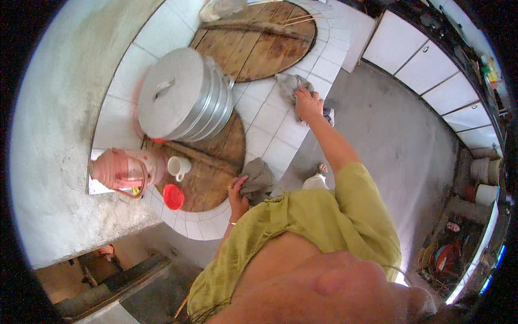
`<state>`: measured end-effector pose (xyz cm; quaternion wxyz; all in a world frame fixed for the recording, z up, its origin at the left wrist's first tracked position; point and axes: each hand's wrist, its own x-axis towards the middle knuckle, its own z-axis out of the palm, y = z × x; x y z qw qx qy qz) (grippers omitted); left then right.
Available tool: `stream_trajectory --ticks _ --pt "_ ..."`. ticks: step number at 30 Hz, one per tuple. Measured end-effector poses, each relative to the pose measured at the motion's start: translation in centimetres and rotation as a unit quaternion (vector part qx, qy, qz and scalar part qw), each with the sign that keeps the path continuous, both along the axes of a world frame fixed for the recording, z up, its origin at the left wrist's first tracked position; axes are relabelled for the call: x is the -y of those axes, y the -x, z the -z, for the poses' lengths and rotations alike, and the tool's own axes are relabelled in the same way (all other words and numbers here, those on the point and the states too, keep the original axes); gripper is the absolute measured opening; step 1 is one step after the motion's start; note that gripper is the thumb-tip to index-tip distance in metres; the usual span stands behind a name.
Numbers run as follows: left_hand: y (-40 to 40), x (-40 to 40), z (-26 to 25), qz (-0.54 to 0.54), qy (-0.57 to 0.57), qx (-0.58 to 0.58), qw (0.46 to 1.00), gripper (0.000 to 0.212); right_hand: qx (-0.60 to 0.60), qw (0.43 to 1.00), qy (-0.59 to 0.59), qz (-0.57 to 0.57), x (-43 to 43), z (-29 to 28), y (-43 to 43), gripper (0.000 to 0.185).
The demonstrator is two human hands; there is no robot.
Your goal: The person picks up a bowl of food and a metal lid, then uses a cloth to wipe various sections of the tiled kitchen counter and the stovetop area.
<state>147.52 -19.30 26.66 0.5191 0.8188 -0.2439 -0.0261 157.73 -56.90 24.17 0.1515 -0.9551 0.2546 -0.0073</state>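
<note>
My right hand reaches out over the edge of a white-tiled stove top and grips a crumpled grey cloth against the tiles. Beneath that hand, a dark and white bundle hangs at the edge; its kind is unclear. Closer to my body, my left hand holds the side of a second grey cloth, which partly covers the rim of a round wooden lid. On this lid stand a stacked aluminium steamer with its cover on and a white mug.
A pink thermos flask stands by the wall, with a red bowl near it. Chopsticks lie on another round wooden lid, beside a plastic bag. White cabinets line the far side of the grey floor.
</note>
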Motion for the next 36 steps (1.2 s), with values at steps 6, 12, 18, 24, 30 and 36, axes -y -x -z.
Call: stream_trajectory --ticks 6,12,18,24,30,36 --pt "-5.0 11.8 -0.4 -0.076 -0.024 0.038 0.996 0.061 0.017 0.999 -0.036 0.009 10.8 -0.8 0.4 0.051" --pt "-9.6 19.7 1.1 -0.130 -0.094 0.042 0.986 0.065 0.013 0.996 -0.070 0.051 18.4 -0.4 -1.9 0.050" --pt "-10.9 26.1 1.3 -0.220 -0.348 -0.058 0.909 0.076 0.014 0.989 -0.122 0.088 25.8 0.7 -6.3 0.051" --pt "-14.8 28.3 2.0 -0.278 -0.330 -0.056 0.901 0.071 0.033 0.997 -0.048 0.052 33.9 1.1 -10.7 0.054" --pt "-19.2 31.1 3.0 -0.358 -0.351 -0.067 0.862 0.072 -0.010 1.000 -0.009 0.006 44.2 1.0 -16.5 0.047" --pt "-19.0 30.2 4.6 -0.374 -0.376 -0.066 0.845 0.070 0.105 0.983 0.035 -0.147 46.9 -8.5 -24.0 0.043"
